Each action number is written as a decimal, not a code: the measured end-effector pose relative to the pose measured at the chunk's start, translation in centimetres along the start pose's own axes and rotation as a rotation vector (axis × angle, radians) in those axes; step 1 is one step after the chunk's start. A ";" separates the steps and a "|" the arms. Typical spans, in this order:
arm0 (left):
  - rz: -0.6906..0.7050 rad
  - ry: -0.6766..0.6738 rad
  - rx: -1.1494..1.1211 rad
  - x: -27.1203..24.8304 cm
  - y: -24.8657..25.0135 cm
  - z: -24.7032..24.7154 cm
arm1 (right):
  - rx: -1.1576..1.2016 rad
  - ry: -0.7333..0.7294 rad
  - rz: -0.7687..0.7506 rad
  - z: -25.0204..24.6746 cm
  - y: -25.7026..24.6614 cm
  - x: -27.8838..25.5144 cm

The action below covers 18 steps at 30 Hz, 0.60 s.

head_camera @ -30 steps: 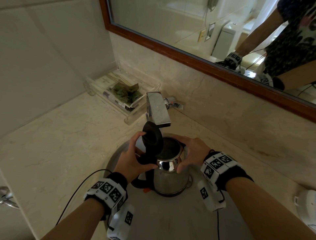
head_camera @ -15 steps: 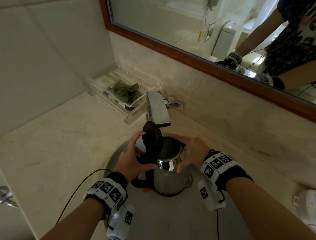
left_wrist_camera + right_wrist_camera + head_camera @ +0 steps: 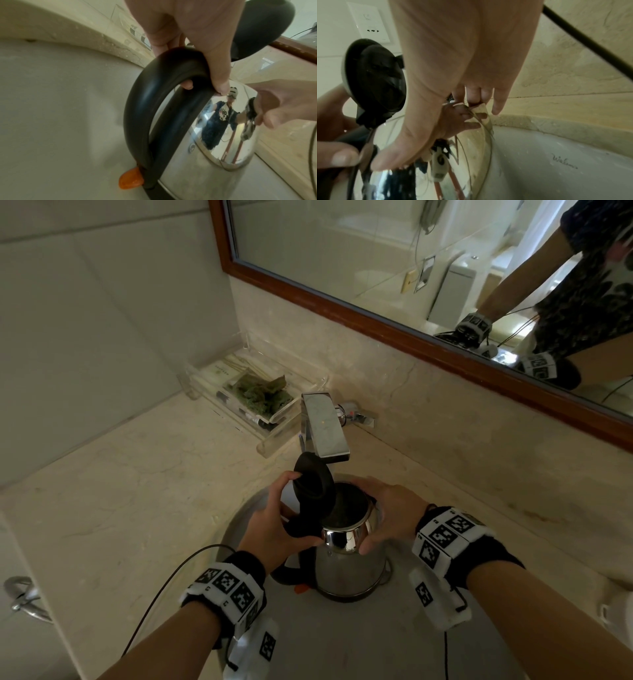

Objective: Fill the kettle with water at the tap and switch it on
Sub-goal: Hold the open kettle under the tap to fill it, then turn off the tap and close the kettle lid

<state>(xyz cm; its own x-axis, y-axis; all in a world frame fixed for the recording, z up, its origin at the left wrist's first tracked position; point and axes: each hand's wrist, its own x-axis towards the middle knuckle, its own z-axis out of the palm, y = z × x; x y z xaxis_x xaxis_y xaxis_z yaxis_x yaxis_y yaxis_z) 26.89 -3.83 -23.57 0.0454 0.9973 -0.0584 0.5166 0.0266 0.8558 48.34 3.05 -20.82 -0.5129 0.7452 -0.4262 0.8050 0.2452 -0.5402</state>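
At the centre of the head view, we hold a stainless-steel kettle (image 3: pixel 346 570) upright in the white basin (image 3: pixel 359 642), directly below the flat chrome tap (image 3: pixel 323 428). Its black lid (image 3: pixel 313 486) stands flipped up toward the spout, leaving the mouth uncovered. Our left hand (image 3: pixel 274 529) grips the top of the black handle (image 3: pixel 154 102); in the left wrist view the thumb lies over the handle's upper curve and a fingertip curls underneath. Our right hand (image 3: pixel 390 515) cups the kettle's rim from the right of the frame, thumb pressed against the polished steel and fingers bent along the far side, the little finger standing apart in the right wrist view. An orange switch (image 3: pixel 131 180) juts out at the handle's foot. At upper left of the head view a clear tray (image 3: pixel 246 402) sits on the marble counter (image 3: pixel 137 491); a wood-framed mirror (image 3: pixel 376 268) fills the upper right.
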 end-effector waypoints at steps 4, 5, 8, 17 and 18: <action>-0.004 -0.021 -0.005 0.0 0.2 -0.1 | 0.114 0.033 0.121 -1.2 -0.4 -0.2; -0.006 -0.020 -0.003 0.0 0.2 -0.1 | 0.131 0.067 0.149 -1.7 -0.4 -0.1; -0.014 -0.014 -0.001 0.0 0.0 0.0 | 0.259 0.213 0.155 -3.5 -0.2 0.4; -0.029 -0.035 0.008 0.1 0.0 -0.1 | 0.426 0.327 0.114 -5.1 -1.0 2.4; -0.030 -0.033 0.013 0.1 0.0 -0.1 | 0.414 0.338 0.113 -5.1 -0.8 2.5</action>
<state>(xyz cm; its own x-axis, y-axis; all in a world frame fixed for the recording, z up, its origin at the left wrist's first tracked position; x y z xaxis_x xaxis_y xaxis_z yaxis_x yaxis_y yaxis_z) 26.81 -3.71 -23.53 0.0579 0.9932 -0.1013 0.5290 0.0555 0.8468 47.92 7.83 -17.75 -0.2508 0.9274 -0.2776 0.6297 -0.0616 -0.7744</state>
